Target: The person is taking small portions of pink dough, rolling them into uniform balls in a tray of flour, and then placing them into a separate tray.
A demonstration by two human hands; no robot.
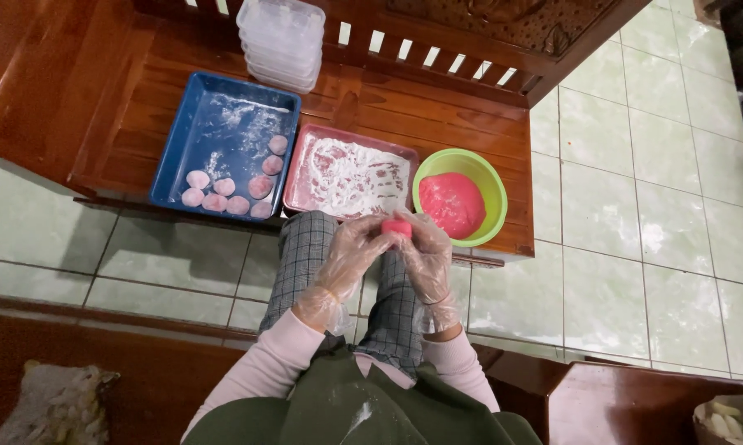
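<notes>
Both my hands wear clear plastic gloves and meet over my lap. My left hand [348, 257] and my right hand [425, 257] pinch a small pink dough ball [397, 227] between their fingertips. Just beyond them a green bowl [492, 183] holds a big lump of pink dough [451, 203]. A pink tray [296, 177] dusted with white flour lies left of the bowl. Further left, a blue tray [182, 132] holds several floured pink balls [226, 187] along its near and right sides.
The trays and bowl rest on a low dark wooden table [437, 107]. A stack of clear plastic containers [281, 41] stands at its far side. Pale green floor tiles [635, 189] spread to the right. My checked trousers and a wooden seat edge are below.
</notes>
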